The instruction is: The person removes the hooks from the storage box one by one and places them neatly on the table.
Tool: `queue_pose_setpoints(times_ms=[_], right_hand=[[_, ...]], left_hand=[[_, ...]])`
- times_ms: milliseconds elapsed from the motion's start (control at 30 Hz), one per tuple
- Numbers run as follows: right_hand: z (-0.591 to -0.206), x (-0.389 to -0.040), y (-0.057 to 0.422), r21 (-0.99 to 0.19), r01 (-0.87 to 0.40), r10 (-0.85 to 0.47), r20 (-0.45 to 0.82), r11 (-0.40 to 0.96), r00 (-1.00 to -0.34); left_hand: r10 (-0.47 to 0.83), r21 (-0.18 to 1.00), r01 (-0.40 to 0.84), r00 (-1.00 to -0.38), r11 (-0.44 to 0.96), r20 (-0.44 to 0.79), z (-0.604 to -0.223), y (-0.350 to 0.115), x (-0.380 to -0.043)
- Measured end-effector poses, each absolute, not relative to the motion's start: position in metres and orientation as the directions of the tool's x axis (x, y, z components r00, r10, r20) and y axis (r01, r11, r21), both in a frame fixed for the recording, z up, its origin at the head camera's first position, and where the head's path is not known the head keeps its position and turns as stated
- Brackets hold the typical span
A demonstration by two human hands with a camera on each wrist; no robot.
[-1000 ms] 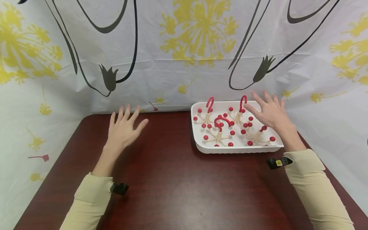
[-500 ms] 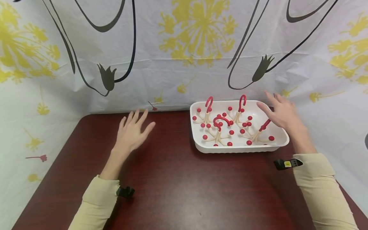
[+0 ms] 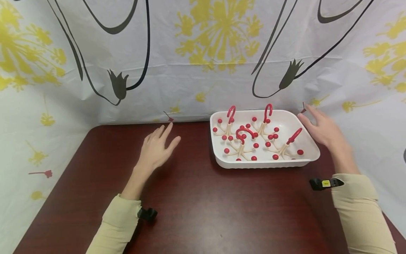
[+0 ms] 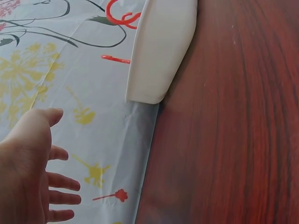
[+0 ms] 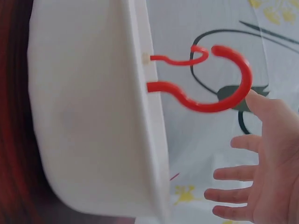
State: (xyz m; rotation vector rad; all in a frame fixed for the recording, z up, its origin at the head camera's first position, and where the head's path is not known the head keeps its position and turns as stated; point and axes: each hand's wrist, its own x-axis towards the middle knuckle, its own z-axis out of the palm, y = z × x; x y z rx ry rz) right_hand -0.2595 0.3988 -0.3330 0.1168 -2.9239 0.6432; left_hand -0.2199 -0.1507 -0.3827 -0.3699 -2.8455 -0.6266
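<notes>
A white plastic tray [image 3: 263,164] stands at the back right of the table. Several cream pieces with branching arms tipped in red balls lie in it, each with a red hook, such as the tilted right-hand hook [image 3: 295,135]. My right hand [image 3: 326,130] hovers beside the tray's right end, fingers extended, holding nothing. In the right wrist view a large red hook [image 5: 205,106] rises over the tray wall, close to the thumb in the picture; contact cannot be told. Left of the tray, my left hand [image 3: 155,150] is over the table with fingers extended, holding nothing.
The dark reddish wooden table [image 3: 222,211] extends in front of the tray. Behind it and at both sides hangs a white cloth [image 3: 165,88] printed with yellow and grey flowers. Each wrist carries a small black camera, such as the left camera [image 3: 147,214].
My left hand has moved right, closer to the tray. My right hand has also shifted right, away from over the tray, so its right corner and the tilted red hook now show.
</notes>
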Motion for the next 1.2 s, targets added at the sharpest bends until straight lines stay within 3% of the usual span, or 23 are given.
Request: queue_pose_setpoints(times_ms=[533, 1200], right_hand=[[-0.357, -0.250, 0.423, -0.446, -0.034, 0.008, 0.093, 0.894, -0.996], [-0.390, -0.251, 0.426, -0.526, -0.030, 0.064, 0.160, 0.850, -0.985]], left_hand=[[0.221, 0.489, 0.334, -0.936, 0.806, 0.275, -0.390, -0.122, -0.220], [0.256, 0.603, 0.404, -0.913, 0.688, 0.319, -0.399, -0.087, -0.225]])
